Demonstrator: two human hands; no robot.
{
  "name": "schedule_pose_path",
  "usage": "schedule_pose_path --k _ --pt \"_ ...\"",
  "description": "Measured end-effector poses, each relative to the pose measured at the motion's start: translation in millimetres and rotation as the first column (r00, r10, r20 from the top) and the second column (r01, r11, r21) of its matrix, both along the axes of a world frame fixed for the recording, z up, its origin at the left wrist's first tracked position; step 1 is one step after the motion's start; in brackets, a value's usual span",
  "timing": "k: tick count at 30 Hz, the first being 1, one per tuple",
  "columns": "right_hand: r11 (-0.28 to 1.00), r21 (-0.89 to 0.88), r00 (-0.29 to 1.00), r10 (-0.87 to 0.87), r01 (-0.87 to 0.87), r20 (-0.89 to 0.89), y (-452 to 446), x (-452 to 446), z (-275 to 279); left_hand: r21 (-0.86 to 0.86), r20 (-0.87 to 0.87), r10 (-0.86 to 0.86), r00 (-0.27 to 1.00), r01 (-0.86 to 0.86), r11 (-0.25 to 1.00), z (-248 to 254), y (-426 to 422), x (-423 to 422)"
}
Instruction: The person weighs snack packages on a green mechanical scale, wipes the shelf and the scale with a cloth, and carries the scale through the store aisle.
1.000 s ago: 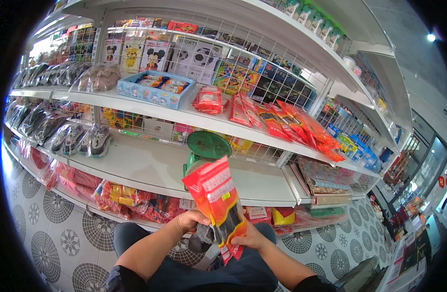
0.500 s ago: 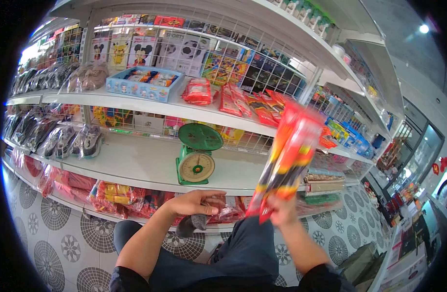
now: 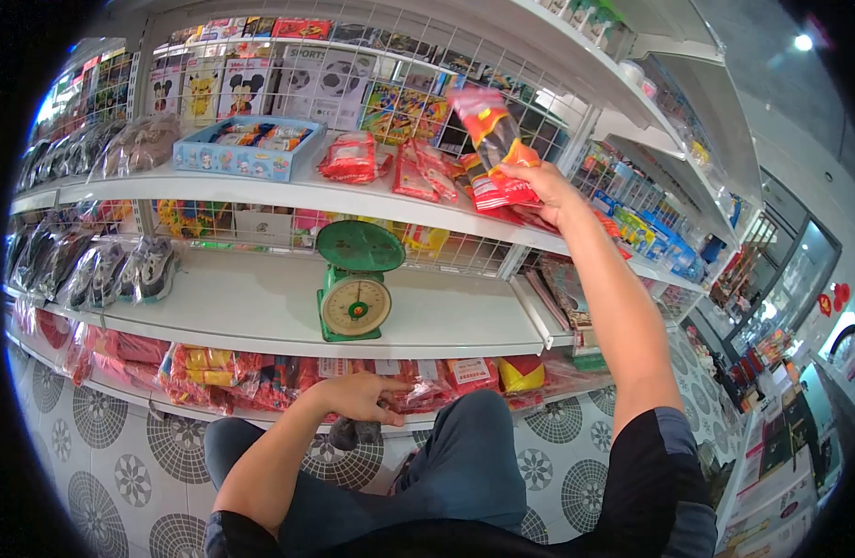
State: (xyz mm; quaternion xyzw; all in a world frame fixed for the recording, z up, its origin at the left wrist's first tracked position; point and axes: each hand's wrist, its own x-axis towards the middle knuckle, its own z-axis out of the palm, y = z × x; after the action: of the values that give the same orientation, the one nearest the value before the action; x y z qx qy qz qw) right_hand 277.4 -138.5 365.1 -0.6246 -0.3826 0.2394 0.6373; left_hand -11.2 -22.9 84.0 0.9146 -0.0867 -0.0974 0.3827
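My right hand (image 3: 544, 191) is closed on the lower end of a red plastic packet (image 3: 494, 139) with black and yellow on it. It holds the packet tilted just above the middle shelf, over more red packets (image 3: 423, 170). My left hand (image 3: 364, 398) hangs low in front of the bottom shelf, fingers curled. A dark grey cloth (image 3: 351, 433) hangs under it, apparently gripped from above, though the palm side is hidden. Behind the left hand lie red bagged goods (image 3: 469, 374).
A green dial scale (image 3: 355, 298) stands on the lower shelf (image 3: 251, 293). On the middle shelf are a blue box (image 3: 246, 160) of small packs and a red bundle (image 3: 351, 158). Bagged shoes (image 3: 148, 270) fill the left side. A wire mesh backs the shelves.
My right hand has carried the red packet up and forward, from in front of the shelves to over the middle shelf. The left hand and grey cloth stay low, almost unmoved.
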Motion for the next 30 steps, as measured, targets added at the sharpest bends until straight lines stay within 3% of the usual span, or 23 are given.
schedule_pose_path --k 1,2,3,4,6,8,11,12,13,14,16,17,18,20,22,23,24,25,26,27,28,29,30 --pt "0.978 -0.16 0.944 -0.075 0.132 0.321 5 3 -1 -0.006 -0.007 0.009 1.0 -0.009 1.0 1 1 -1" --pt "0.917 -0.264 0.784 -0.078 0.299 0.616 11 6 -1 -0.005 0.005 -0.006 1.0 0.006 1.0 3 1 -4" --pt "0.644 -0.098 0.212 -0.101 0.759 0.972 18 15 0 -0.004 0.018 -0.019 1.0 0.019 1.0 3 3 -6" --pt "0.651 -0.11 0.218 -0.088 0.751 0.972 19 -4 1 -0.015 0.013 -0.007 1.0 0.007 1.0 0 6 -6" --pt "0.608 0.161 -0.209 0.007 0.777 0.978 12 -38 8 -0.029 0.023 -0.06 0.998 0.061 0.998 -11 12 -4" --pt "0.767 0.107 -0.114 -0.045 0.632 0.992 18 -35 3 -0.022 0.032 -0.065 0.997 0.066 0.998 -16 15 -1" --pt "0.787 -0.167 0.12 0.118 0.595 0.986 30 -23 -7 0.019 0.113 -0.083 0.99 0.082 0.996 -28 14 2" --pt "0.763 -0.16 -0.062 0.254 0.626 0.965 33 -11 -18 0.033 0.093 -0.075 0.993 0.072 0.997 -28 13 3" --pt "0.757 -0.166 -0.101 0.293 0.632 0.951 34 -10 -20 0.056 0.101 -0.075 0.992 0.07 0.996 -25 12 2" --pt "0.801 -0.212 -0.017 0.266 0.561 0.964 34 -12 -18 0.081 0.106 -0.073 0.992 0.064 0.995 -25 11 1" --pt "0.875 0.053 -0.173 0.036 0.48 0.984 32 -11 -21 0.04 0.163 -0.064 0.984 0.059 0.997 -32 13 1" --pt "0.891 -0.004 -0.128 0.069 0.453 0.989 32 -39 -11 0.033 0.215 -0.06 0.975 0.054 0.998 -38 13 3" --pt "0.894 0.086 -0.2 0.004 0.44 0.98 32 -40 -17 0.033 0.267 -0.06 0.962 0.053 0.998 -42 13 4" --pt "0.855 -0.008 -0.209 0.135 0.518 0.969 37 -7 -28 0.024 0.202 -0.019 0.979 0.014 1.0 -36 13 3" --pt "0.836 0.025 -0.188 0.094 0.548 0.978 33 -32 -28 0.021 0.15 0.008 0.989 -0.011 1.0 -32 13 3" --pt "0.847 0.02 -0.182 0.092 0.531 0.979 29 -46 -26 -0.009 0.253 0.07 0.965 -0.07 0.998 -33 12 2" --pt "0.894 0.202 -0.307 -0.077 0.4 0.949 23 -61 -26 -0.047 0.353 0.132 0.926 -0.123 0.991 -33 11 2" --pt "0.896 0.37 -0.402 -0.253 0.246 0.88 16 -77 -32 -0.092 0.33 0.214 0.919 -0.195 0.977 -26 11 0" --pt "0.932 0.347 -0.19 -0.324 0.103 0.927 7 -100 -50 -0.095 0.328 0.227 0.917 -0.207 0.974 -29 12 4" --pt "0.937 0.347 0.035 -0.346 -0.045 0.938 -3 -125 -76 -0.253 0.313 0.397 0.863 -0.327 0.911 -32 13 9" --pt "0.928 0.314 0.148 -0.288 -0.202 0.946 -9 -140 -111 -0.399 0.273 0.552 0.787 -0.43 0.81 -34 15 13" --pt "0.961 0.129 0.073 -0.115 -0.245 0.991 -16 -156 -138 -0.516 0.142 0.623 0.769 -0.48 0.71 -30 18 11" --pt "0.973 0.007 -0.093 -0.029 -0.229 0.995 -14 -180 -164 -0.507 0.144 0.629 0.764 -0.489 0.71 -32 23 14"
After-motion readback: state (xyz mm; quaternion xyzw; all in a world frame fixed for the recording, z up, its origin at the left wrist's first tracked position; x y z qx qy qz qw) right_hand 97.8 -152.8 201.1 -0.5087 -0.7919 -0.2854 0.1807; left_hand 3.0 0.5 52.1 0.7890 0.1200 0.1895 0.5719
